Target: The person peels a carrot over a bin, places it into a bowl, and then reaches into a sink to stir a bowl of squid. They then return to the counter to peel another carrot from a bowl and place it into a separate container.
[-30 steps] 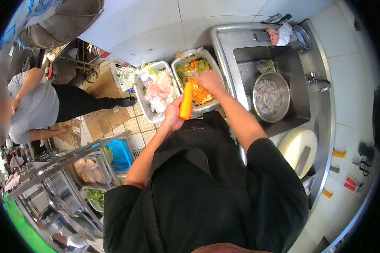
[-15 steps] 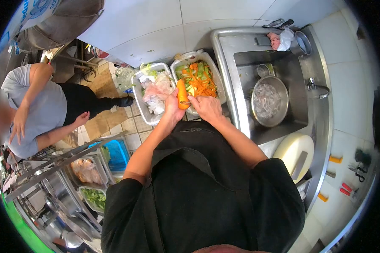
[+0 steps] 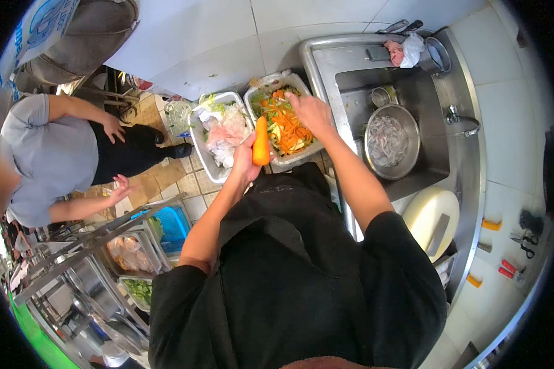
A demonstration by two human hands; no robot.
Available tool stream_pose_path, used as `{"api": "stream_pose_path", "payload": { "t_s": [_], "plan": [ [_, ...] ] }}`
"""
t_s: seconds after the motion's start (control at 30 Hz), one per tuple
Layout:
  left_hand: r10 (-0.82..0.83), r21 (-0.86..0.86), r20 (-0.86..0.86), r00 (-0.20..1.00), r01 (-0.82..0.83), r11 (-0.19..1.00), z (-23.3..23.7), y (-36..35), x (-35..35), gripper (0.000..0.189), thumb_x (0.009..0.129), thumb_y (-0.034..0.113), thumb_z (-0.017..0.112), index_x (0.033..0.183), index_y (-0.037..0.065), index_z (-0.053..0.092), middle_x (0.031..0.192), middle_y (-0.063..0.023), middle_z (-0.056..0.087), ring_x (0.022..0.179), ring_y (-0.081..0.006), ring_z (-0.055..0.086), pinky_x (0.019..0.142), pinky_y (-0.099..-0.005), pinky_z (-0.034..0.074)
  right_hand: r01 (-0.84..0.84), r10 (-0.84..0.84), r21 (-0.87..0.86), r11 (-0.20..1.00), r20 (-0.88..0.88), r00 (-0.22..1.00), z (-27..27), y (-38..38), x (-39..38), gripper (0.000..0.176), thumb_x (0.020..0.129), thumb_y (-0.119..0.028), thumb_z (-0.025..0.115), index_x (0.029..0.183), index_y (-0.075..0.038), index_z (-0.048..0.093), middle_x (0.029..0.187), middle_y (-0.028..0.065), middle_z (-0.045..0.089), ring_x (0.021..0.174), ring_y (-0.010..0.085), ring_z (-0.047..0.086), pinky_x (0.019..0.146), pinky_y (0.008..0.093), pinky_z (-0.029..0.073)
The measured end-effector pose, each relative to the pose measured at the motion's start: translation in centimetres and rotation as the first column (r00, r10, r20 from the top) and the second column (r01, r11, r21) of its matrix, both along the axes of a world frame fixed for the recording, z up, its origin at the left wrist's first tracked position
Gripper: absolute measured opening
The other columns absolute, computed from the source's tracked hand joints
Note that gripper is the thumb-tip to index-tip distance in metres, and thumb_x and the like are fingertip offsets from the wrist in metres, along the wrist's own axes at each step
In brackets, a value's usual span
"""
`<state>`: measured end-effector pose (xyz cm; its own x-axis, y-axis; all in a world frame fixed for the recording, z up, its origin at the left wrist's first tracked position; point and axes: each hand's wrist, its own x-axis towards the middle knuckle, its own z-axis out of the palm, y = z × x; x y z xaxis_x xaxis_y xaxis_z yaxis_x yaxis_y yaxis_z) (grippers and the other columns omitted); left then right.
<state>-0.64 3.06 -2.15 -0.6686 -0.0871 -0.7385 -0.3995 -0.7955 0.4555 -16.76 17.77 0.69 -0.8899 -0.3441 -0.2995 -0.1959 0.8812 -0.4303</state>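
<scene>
My left hand (image 3: 245,161) is closed around the lower part of an orange carrot (image 3: 261,140), which points upward. My right hand (image 3: 312,114) is away from the carrot, over the right side of a white bin (image 3: 319,142) holding orange peelings (image 3: 287,126) and green vegetable scraps. Its fingers are curled together, and whatever is between them is too small to make out. Left of that bin stands a second white bin (image 3: 201,147) with pale plastic bags and leafy scraps, close beside my left hand.
On the right is a steel sink (image 3: 434,163) with a metal bowl (image 3: 417,141) of pale food in water. A round cutting board (image 3: 421,215) with a cleaver (image 3: 438,235) lies nearby. To the left a person in a grey shirt (image 3: 61,147) stands by a metal rack (image 3: 92,241).
My right hand has moved from the carrot up and right over the peelings bin. The carrot now stands more upright in my left hand. The other person's arms have shifted.
</scene>
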Motion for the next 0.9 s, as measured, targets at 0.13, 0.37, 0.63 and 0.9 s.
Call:
{"api": "stream_pose_path", "payload": {
  "t_s": [0.13, 0.37, 0.63, 0.9],
  "plan": [
    [0.112, 0.123, 0.048, 0.993, -0.117, 0.986, -1.1, -0.2, -2.2, 0.031, 0.100, 0.033, 0.037, 0.112, 0.008, 0.051, 0.090, -0.0096, 0.058, 0.075, -0.0233, 0.057, 0.063, -0.0398, 0.049, -0.131, 0.121, -0.106, 0.986, -0.095, 0.988, 0.7, 0.1, 5.0, 0.068, 0.094, -0.058, 0.037, 0.071, -0.003, 0.069, 0.069, 0.0204, 0.065, 0.068, 0.0373, 0.066, 0.064, 0.0480, 0.051],
    [0.188, 0.147, 0.032, 0.982, -0.191, 0.970, -2.0, 0.3, -2.7, 0.030, 0.100, 0.033, 0.035, 0.108, 0.008, 0.051, 0.085, -0.0085, 0.058, 0.072, -0.0226, 0.056, 0.059, -0.0389, 0.046, -0.204, 0.177, -0.185, 0.961, -0.153, 0.972, 0.3, 0.5, 9.7, 0.060, 0.093, -0.052, 0.045, 0.064, -0.004, 0.068, 0.061, 0.0190, 0.063, 0.060, 0.0368, 0.064, 0.058, 0.0471, 0.050],
    [0.008, 0.086, 0.030, 1.000, -0.011, 0.996, 0.7, 1.6, -0.2, 0.033, 0.099, 0.035, 0.039, 0.109, 0.006, 0.052, 0.084, -0.0080, 0.058, 0.070, -0.0223, 0.057, 0.057, -0.0370, 0.048, -0.070, 0.071, -0.078, 0.995, 0.017, 0.997, -8.1, -1.4, 2.8, 0.067, 0.096, -0.054, 0.034, 0.075, -0.002, 0.069, 0.080, 0.0206, 0.067, 0.074, 0.0403, 0.065, 0.069, 0.0503, 0.049],
    [0.054, 0.056, 0.016, 0.998, -0.054, 0.997, -0.4, -0.2, -1.7, 0.031, 0.099, 0.034, 0.039, 0.110, 0.007, 0.050, 0.089, -0.0088, 0.059, 0.075, -0.0237, 0.058, 0.064, -0.0391, 0.050, 0.015, -0.013, 0.027, 1.000, -0.075, 0.997, -1.6, 0.0, -0.7, 0.070, 0.093, -0.062, 0.032, 0.086, -0.005, 0.072, 0.083, 0.0207, 0.068, 0.083, 0.0398, 0.066, 0.076, 0.0471, 0.051]
  ]
}}
